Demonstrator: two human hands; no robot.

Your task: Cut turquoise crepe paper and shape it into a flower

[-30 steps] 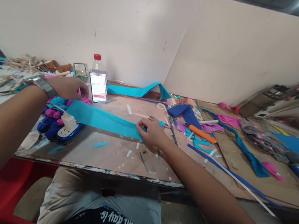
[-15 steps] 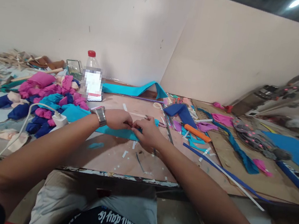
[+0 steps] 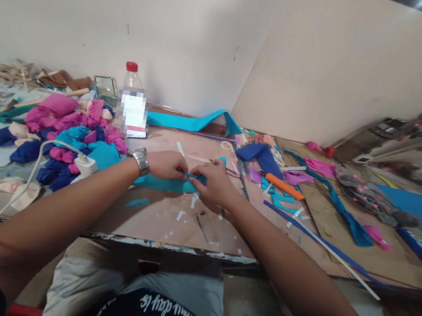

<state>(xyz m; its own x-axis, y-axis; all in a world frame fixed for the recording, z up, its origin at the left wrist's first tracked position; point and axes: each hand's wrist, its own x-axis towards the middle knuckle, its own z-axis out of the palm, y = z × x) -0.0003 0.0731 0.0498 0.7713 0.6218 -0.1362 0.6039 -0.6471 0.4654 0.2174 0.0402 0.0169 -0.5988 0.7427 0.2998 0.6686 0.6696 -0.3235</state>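
A turquoise fabric strip (image 3: pixel 164 183) lies on the table below my hands, and its right end rises between my fingers. My left hand (image 3: pixel 165 164), with a metal watch (image 3: pixel 140 161) at the wrist, pinches the fabric between thumb and fingertips. Close against it, my right hand (image 3: pixel 213 180) grips the same end, its fingers curled and a small fold of turquoise showing between them. The fingertips of both hands nearly touch, so the exact hold is partly hidden.
Left of my hands sits a pile of pink, navy and turquoise fabric pieces (image 3: pixel 57 110), with a white charger (image 3: pixel 86 164) beside it. A phone (image 3: pixel 133 112) leans on a red-capped bottle (image 3: pixel 132 66). An orange cutter (image 3: pixel 284 186) and blue strips (image 3: pixel 322 241) lie right.
More turquoise fabric now shows folded between my fingertips. My right hand's fingers have shifted slightly, while both hands stay close together at the strip's end.
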